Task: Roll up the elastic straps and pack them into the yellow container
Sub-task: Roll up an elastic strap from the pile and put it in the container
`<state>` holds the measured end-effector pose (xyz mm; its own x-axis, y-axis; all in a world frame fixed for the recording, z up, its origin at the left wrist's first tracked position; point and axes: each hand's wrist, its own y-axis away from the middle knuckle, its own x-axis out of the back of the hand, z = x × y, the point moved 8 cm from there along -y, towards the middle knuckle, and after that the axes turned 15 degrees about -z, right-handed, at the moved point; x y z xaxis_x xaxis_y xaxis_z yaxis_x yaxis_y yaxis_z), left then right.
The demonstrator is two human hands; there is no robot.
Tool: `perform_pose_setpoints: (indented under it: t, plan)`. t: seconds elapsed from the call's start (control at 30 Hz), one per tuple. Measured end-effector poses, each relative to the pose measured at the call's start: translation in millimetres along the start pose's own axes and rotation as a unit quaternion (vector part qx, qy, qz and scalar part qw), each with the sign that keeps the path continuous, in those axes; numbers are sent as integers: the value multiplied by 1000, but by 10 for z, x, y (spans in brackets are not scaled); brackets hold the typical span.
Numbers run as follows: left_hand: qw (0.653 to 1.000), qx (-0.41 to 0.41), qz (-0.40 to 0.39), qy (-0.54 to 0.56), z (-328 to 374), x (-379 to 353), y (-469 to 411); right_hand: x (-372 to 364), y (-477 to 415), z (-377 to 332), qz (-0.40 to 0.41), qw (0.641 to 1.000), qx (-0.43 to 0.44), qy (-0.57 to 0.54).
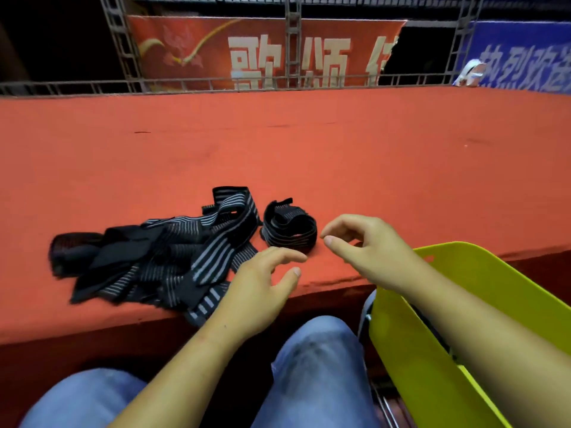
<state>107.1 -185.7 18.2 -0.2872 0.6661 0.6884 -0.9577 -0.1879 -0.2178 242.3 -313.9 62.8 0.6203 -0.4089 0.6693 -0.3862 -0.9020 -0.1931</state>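
The rolled strap (289,230) is lying just beyond the fingertips of the left hand (256,288) and right hand (369,247); loose straps (173,257) are sprawling left of them, the container (417,350) standing to their right.

A loose heap of black grey-striped elastic straps (160,257) lies on the red bench (340,149); just right of it sits one rolled strap (290,227), the yellow container (432,350) standing tilted at right

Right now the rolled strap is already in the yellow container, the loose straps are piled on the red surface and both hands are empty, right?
Not quite. The head view shows the rolled strap lying on the red surface beside the loose straps, not in the yellow container. The rest holds: the left hand and right hand hold nothing.
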Motion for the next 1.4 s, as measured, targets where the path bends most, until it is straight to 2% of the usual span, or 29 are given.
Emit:
perform_pose_setpoints:
  t: [0.2,0.3,0.47,0.67,0.87,1.07,1.23,1.3,1.4]
  plan:
    - [991,110,73,9,-833,543,530,-866,-278,-339,-43,998,26,-49]
    - [986,136,98,-1,-1151,713,761,-1219,-383,-356,-50,995,12,-81]
    - [974,191,122,9,-1631,943,1102,-1809,-544,-248,-67,984,-47,-159]
    - [958,224,134,120,-1906,897,1274,-2395,-614,-59,-80,945,-160,-275]
    - [964,228,108,88,-1876,789,1104,-2684,-619,-33,-73,922,-192,-329]
    - [969,212,102,74,-1788,758,982,-2657,-572,5,-72,923,-194,-324]
    - [977,185,88,56,-1758,758,956,-2587,-588,135,-50,965,-213,-145]
    - [978,180,89,53,-1793,797,965,-2555,-627,84,-33,972,-198,-126]
    - [987,154,25,41,-1792,724,943,-2481,-742,-1,-2,976,-180,-120]
